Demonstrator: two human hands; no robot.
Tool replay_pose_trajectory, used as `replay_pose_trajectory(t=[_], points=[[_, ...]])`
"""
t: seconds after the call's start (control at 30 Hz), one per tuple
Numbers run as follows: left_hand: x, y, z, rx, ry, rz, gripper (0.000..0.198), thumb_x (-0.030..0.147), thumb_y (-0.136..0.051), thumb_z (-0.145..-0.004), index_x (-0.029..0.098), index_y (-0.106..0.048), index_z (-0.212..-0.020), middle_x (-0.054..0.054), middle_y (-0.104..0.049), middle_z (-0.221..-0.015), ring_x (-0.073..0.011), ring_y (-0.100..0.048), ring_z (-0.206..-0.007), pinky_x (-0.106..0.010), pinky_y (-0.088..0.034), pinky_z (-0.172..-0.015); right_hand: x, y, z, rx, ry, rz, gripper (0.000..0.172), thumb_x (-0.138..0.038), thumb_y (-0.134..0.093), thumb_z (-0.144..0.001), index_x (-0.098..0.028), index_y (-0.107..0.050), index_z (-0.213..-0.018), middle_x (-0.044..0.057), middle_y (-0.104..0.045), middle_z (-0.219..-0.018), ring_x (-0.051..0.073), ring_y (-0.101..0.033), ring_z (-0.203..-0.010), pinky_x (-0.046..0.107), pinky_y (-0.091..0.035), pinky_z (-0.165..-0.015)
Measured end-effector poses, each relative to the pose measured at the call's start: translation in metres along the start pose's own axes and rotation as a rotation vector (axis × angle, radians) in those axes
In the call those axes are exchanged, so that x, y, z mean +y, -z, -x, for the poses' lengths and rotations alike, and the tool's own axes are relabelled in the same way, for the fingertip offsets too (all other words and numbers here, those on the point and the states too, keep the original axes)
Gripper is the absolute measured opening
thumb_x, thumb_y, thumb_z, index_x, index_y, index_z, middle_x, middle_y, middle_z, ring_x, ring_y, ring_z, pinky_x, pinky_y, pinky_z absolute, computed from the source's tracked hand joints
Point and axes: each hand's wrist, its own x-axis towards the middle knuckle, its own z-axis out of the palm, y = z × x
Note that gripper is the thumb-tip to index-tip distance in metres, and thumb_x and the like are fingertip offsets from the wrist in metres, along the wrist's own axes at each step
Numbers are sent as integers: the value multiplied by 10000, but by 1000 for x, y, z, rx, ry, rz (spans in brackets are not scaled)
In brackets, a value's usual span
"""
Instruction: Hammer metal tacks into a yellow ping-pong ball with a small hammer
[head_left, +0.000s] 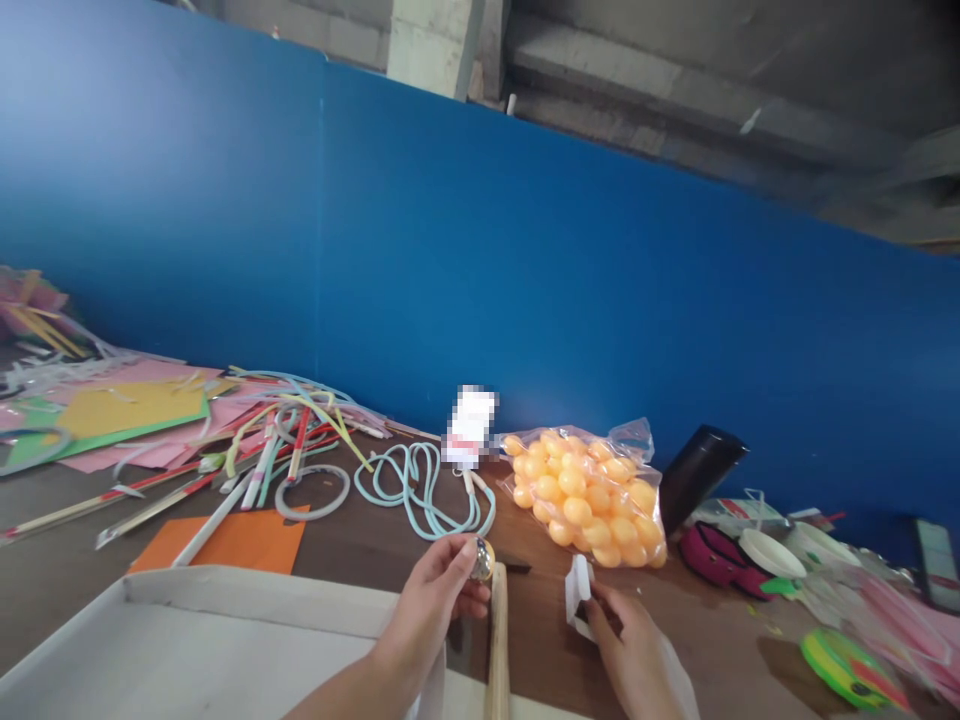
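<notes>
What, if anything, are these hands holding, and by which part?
The left hand holds a shiny ball by its left side; the right hand, a white folded piece by its right side.

left grip [431,592] — pinched, fingers [472,604] curled beneath thumb [459,566] | right grip [628,632] — pinched, apart from left

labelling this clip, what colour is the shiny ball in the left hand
Silvery with a golden tinge; the ball shows best in the head view.
</notes>
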Motion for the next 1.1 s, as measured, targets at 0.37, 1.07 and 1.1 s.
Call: replay_pose_trajectory(t=[0.37, 1.07, 1.1], points=[[-6, 1, -3, -25, -9, -36, 330, 436, -590, -757, 144, -556, -906, -3, -559, -736, -93, -553, -586, -212, -456, -524, -9, 14, 2, -131, -106, 51, 204, -332, -514, -743, -310, -667, -877, 19, -703, -862, 230, -648, -805, 288, -442, -652], [-2, -2, 0, -12, 4, -51, 335, 441, -604, -738, 146, -553, -889, 2, -556, -736, -94, -551, -582, -218, -453, -523, 5, 2, 9, -56, 2, 113, 150, -272, -498, -762, -276, -641, -810, 15, -627, -811, 194, -625, -777, 262, -412, -672], [-1, -2, 0, -13, 3, -52, 334, 439, -603, -739, 145, -552, -889, 2, -554, -737, -94, -550, -582, -219, -453, -524, 4, 2, 9, -47, -6, 124, 140, -268, -513, -753, -275, -643, -803, 17, -626, -805, 197, -626, -775, 265, -411, -674]])
